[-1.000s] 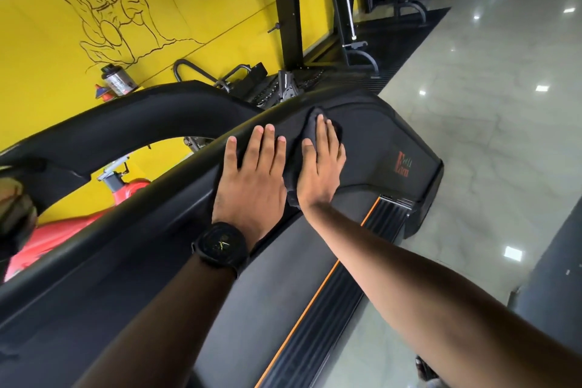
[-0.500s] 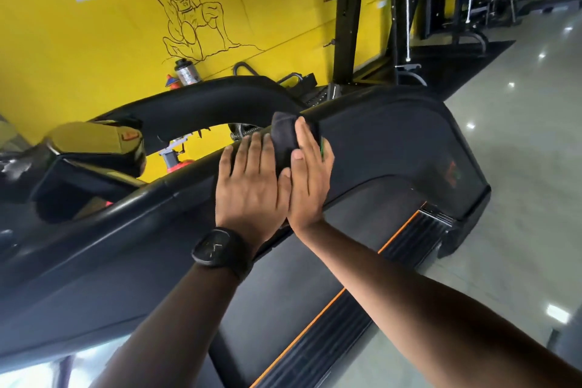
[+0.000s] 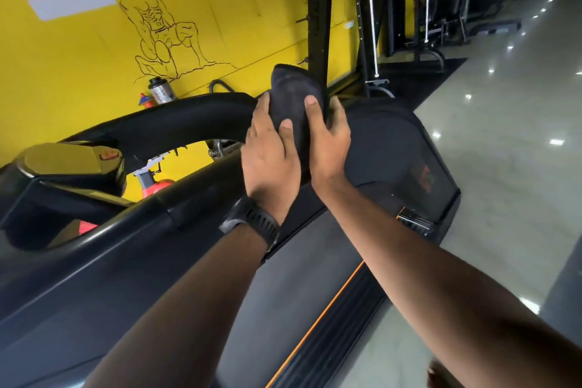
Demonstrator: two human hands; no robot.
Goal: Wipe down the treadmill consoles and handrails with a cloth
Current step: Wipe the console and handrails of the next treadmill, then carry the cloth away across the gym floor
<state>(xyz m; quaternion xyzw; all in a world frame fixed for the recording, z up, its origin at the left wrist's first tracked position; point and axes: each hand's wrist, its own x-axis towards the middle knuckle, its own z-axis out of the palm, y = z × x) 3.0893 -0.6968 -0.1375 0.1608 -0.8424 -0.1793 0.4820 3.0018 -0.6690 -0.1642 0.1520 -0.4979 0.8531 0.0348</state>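
cloth (image 3: 293,91): a dark bunched cloth, held up at 12 o'clock of the two hands, apparently clear of the rail; its peak stands against the yellow wall (image 3: 78,50).
left hand (image 3: 271,154): grips the cloth's left side, fingers running up it and thumb pressed on the front; a black watch (image 3: 255,224) is on the wrist.
right hand (image 3: 327,142): wrapped round the cloth's right side, thumb in front, fingers curled behind.
why held so: with both hands gathering the cloth off the surface, this looks like refolding it for a fresh face rather than a wiping stroke.
near handrail (image 3: 176,198): black and glossy, running from 8 o'clock up to just under the hands, so they hang over the stretch being cleaned.
far handrail (image 3: 176,126): a black arch at 10 o'clock of the hands, untouched.
console (image 3: 69,161): at 9 o'clock of the view, its face reflecting yellow, well apart from the cloth.
treadmill belt (image 3: 315,261): grey, at 6 o'clock of the hands, below both forearms.
progress: likely mid-task; whether the console has been wiped cannot be told.
next move: probably setting the cloth back on the near handrail or carrying it toward 9 o'clock.
risk: a loosely bunched cloth may slip from the grip.
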